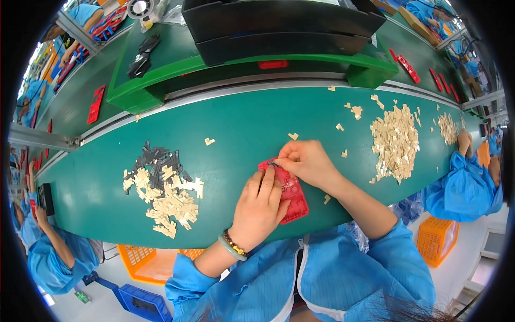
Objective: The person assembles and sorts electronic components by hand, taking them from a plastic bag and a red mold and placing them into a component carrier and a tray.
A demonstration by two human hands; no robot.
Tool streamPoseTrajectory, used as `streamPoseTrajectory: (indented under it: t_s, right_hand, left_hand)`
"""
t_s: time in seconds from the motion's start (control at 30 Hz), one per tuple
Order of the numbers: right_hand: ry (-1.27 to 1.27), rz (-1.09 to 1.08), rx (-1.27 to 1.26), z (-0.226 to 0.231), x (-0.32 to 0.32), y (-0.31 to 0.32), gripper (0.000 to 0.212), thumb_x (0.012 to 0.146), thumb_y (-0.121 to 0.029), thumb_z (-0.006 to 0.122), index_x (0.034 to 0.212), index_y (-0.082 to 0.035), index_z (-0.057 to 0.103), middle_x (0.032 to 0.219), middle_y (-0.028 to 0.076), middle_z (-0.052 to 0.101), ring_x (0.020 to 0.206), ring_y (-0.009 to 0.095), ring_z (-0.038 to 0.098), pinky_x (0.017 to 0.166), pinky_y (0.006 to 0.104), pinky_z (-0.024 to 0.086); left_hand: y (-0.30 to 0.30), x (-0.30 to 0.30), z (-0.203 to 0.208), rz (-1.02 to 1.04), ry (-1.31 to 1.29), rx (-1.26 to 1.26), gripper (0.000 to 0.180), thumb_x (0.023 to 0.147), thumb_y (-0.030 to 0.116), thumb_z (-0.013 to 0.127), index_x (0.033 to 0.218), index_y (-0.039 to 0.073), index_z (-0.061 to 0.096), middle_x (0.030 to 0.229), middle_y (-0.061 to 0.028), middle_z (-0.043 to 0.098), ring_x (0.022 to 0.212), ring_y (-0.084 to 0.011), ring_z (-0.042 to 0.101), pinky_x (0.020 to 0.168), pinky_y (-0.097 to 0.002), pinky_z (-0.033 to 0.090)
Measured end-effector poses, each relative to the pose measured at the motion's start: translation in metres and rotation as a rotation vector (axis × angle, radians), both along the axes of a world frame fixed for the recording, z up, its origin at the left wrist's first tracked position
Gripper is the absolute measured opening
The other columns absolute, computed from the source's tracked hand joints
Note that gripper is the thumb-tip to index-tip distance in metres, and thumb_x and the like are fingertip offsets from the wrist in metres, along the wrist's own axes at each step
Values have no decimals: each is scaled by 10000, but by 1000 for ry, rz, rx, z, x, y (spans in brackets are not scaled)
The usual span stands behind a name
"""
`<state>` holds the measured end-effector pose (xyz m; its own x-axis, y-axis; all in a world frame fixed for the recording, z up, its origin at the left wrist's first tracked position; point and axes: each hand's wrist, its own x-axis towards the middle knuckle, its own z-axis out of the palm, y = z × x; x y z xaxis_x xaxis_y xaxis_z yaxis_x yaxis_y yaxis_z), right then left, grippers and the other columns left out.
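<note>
A red plastic housing with moulded ribs lies tilted on the green bench before me. My left hand grips it from the left, its fingers laid over the upper part and the thumb near the right side. At the housing's top end, my right hand is closed in a pinch. A small dark piece shows there between the fingertips of both hands; whether the right fingers hold it is hidden. Left of my hands is a heap of black strips mixed with cream, step-shaped pieces.
A large heap of cream pieces lies to the right, with strays around it. Beyond the metal rail, a green stand carries black trays. Red housings rest on the far belt. Co-workers sit at both sides; orange baskets stand below.
</note>
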<state>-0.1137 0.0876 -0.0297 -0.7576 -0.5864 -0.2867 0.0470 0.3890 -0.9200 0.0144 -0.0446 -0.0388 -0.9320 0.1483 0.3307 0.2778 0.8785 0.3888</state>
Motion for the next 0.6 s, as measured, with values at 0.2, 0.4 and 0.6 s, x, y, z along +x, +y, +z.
streamPoseTrajectory:
  t_s: [0.2,0.4,0.6]
  right_hand:
    - [716,35,201,1,14,9,95,811,-132,701,857,-59,662,572,37,562,469,138,555,440,273,422]
    - [1182,160,304,-1,17,32,219,799,-194,704,1009,-135,684,720,15,576,606,172,603,516,328,479]
    - [1101,263,117,11,46,52,267,767,-248,735,961,-92,637,900,32,583,688,190,619,573,315,506]
  left_hand:
    - [-10,-11,13,-66,-54,20,453,739,200,723,1092,-40,572,1244,-209,519,1132,-372,491,940,-444,445]
    - [-7,-15,17,-41,-14,12,469,747,207,721,1124,-24,564,1202,-181,546,1100,-342,514,920,-421,444]
    - [1,-27,9,79,68,-169,329,846,194,574,1087,-28,592,1044,-116,558,979,-255,523,850,-359,420]
